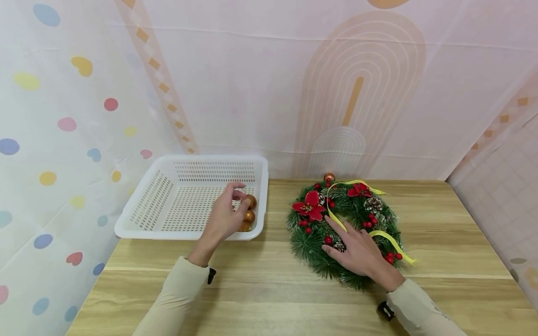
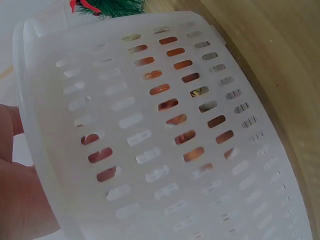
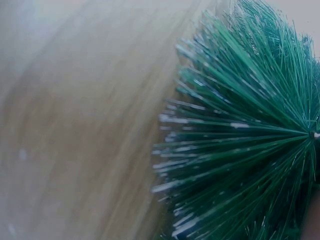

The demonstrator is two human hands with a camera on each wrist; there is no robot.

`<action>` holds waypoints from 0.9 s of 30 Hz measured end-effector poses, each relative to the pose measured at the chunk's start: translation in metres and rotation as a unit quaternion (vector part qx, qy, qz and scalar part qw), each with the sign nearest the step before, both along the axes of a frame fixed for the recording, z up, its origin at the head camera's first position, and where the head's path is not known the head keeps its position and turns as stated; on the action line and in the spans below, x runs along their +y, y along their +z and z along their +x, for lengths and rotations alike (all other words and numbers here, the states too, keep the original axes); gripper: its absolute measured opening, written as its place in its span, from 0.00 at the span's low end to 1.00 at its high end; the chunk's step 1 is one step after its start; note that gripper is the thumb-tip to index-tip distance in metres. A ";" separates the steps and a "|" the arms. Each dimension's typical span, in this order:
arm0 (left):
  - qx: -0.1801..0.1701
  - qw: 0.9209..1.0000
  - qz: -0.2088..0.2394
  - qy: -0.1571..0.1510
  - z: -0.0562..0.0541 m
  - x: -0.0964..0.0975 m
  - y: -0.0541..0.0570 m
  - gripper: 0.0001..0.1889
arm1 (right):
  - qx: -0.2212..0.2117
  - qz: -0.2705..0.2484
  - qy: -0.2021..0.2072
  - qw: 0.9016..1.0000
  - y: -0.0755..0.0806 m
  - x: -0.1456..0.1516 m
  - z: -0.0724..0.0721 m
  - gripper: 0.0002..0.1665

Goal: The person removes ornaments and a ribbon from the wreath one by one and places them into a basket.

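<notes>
A green Christmas wreath [image 1: 308,242] lies on the table, trimmed with red poinsettias, red berries and pine cones. My right hand [image 1: 357,249] rests on its near side, fingers extended, the index fingertip by a yellow ribbon [image 1: 391,240] draped across it. Green needles fill the right wrist view. My left hand [image 1: 227,212] reaches over a white plastic basket [image 1: 191,235], its fingers loosely bent. Beside the thumb are golden balls [image 1: 249,216] along the basket's right side; the gap between fingers and balls is hard to judge. Through the basket's slots, the left wrist view shows orange-brown patches.
One copper-coloured ball [image 1: 329,177] sits at the wreath's far edge, near the back of the wooden table [image 1: 269,289]. A patterned cloth backdrop [image 1: 252,93] rises behind the table and along both sides.
</notes>
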State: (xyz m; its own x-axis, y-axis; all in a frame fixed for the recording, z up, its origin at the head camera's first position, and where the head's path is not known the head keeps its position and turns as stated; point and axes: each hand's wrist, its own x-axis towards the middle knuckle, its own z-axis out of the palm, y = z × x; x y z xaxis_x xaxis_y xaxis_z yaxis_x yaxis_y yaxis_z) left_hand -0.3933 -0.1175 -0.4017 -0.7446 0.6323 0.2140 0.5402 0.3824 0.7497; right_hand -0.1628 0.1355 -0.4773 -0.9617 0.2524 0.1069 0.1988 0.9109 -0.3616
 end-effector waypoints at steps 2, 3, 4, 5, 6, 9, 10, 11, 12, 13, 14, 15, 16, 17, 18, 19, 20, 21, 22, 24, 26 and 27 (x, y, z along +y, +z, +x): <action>-0.001 1.000 -0.005 -0.005 0.001 0.001 -0.001 0.22 | 0.001 0.001 0.000 1.000 0.000 0.000 0.000 0.45; -0.003 1.000 -0.007 -0.009 0.002 0.002 -0.001 0.23 | 0.001 0.001 0.001 1.000 0.000 0.000 0.000 0.45; -0.005 1.000 -0.008 -0.013 0.002 0.003 -0.001 0.24 | 0.002 0.001 0.001 1.000 0.000 0.000 0.000 0.45; -0.004 1.000 -0.011 -0.016 0.003 0.004 -0.002 0.25 | 0.002 0.002 0.002 1.000 0.000 0.000 0.000 0.45; -0.001 1.000 -0.015 -0.018 0.004 0.005 -0.002 0.26 | 0.001 0.002 0.002 1.000 0.000 0.000 0.000 0.45; 0.010 0.999 -0.031 -0.031 0.006 0.011 -0.005 0.29 | 0.000 0.000 0.002 1.000 0.000 0.000 0.000 0.45; 0.016 0.998 -0.040 -0.035 0.007 0.013 -0.006 0.30 | 0.000 0.000 0.002 1.000 0.000 0.000 0.000 0.45; 0.022 0.998 -0.050 -0.036 0.008 0.015 -0.006 0.31 | -0.001 -0.001 0.002 1.000 0.000 0.000 0.000 0.45; 0.026 0.997 -0.059 -0.039 0.008 0.017 -0.007 0.32 | -0.001 -0.002 0.002 1.000 0.001 0.000 0.000 0.45; 0.031 0.996 -0.071 -0.041 0.009 0.018 -0.008 0.33 | -0.001 -0.002 0.002 1.000 0.001 0.000 0.000 0.45; 0.038 0.995 -0.082 -0.043 0.009 0.020 -0.008 0.34 | -0.002 -0.003 0.002 1.000 0.001 0.000 0.000 0.45; 0.041 0.994 -0.094 -0.042 0.010 0.021 -0.009 0.35 | -0.002 -0.003 0.003 1.000 0.001 0.000 0.000 0.45; 0.044 0.993 -0.105 -0.042 0.011 0.022 -0.009 0.35 | -0.003 -0.004 0.003 1.000 0.001 0.000 0.000 0.45; 0.045 0.991 -0.117 -0.042 0.011 0.023 -0.010 0.36 | -0.003 -0.006 0.003 1.000 0.001 0.000 0.000 0.45; 0.047 0.990 -0.128 -0.044 0.012 0.023 -0.010 0.37 | -0.004 -0.007 0.004 1.000 0.001 0.000 0.000 0.45; 0.050 0.988 -0.142 -0.045 0.013 0.023 -0.011 0.37 | -0.005 -0.009 0.004 1.000 0.001 0.000 0.000 0.45; 0.049 0.986 -0.152 -0.046 0.013 0.024 -0.011 0.38 | -0.006 -0.011 0.004 1.000 0.002 0.000 0.000 0.45; 0.047 0.984 -0.163 -0.047 0.014 0.024 -0.011 0.38 | -0.007 -0.013 0.005 1.000 0.002 0.000 0.000 0.45; 0.049 0.982 -0.174 -0.048 0.014 0.024 -0.011 0.38 | -0.008 -0.014 0.005 1.000 0.002 0.000 0.000 0.45; 0.050 0.978 -0.194 -0.052 0.015 0.025 -0.011 0.39 | -0.009 -0.015 0.006 1.000 0.002 0.000 0.001 0.45; 0.047 0.975 -0.207 -0.056 0.014 0.024 -0.012 0.38 | -0.010 -0.015 0.007 1.000 0.001 0.001 0.000 0.45; 0.047 0.974 -0.213 -0.059 0.014 0.024 -0.012 0.38 | -0.010 -0.014 0.007 1.000 0.001 0.001 0.000 0.44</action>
